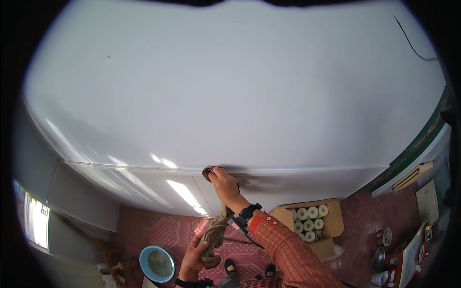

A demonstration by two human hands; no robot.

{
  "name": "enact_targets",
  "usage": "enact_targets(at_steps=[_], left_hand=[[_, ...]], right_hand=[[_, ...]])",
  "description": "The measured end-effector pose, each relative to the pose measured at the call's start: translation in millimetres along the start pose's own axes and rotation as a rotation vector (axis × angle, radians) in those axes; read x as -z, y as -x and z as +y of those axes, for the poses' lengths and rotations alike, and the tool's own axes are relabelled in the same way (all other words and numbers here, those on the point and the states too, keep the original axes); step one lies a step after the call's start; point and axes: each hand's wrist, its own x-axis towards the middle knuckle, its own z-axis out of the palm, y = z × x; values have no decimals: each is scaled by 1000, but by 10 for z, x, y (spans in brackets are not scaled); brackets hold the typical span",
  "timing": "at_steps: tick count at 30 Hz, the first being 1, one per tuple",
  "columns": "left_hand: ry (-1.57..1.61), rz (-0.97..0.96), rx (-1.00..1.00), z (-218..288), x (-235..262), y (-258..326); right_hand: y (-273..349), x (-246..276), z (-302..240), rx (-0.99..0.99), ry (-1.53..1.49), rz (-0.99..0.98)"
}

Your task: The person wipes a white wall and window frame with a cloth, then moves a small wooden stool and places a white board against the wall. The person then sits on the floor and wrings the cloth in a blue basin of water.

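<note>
Between the hands (224,186), twisted brown cloth (215,234), held in the left.

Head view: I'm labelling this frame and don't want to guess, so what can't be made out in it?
All in the head view:
1. Whether the dark piece at the right hand joins the brown cloth: that hand and wrist cover the stretch between.
2. Part of the cardboard box: behind the red sleeve.
3. What is in the blue basin: too small and blurred.
4. The left arm beyond the left hand and wrist: cut off by the lower edge.
</note>
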Motion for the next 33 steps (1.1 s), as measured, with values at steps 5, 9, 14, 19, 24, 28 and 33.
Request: enact_targets(at_steps=[5,9,14,19,24,28,33], left_hand=[[39,152,-41,205,395,207],[-255,285,-220,407,464,428],[-1038,416,-648,615,96,599],[-1054,295,-591,580,-192,426],[-402,51,-369,504,-257,475],[-346,55,-347,421,-294,476],[-193,79,-281,318,-216,417]], right_hand=[[-72,-222,-473,-511,-767,-181],[-15,8,-729,-886,-1614,-281],[120,533,-992,-1042,-1870,-559],[381,752,-1170,-1064,-1910,-685],[631,1071,-854,-778,-1507,-637],[1141,1222,-771,-704,-1531,-825],[1309,1267,-558,-715,-1343,-700]])
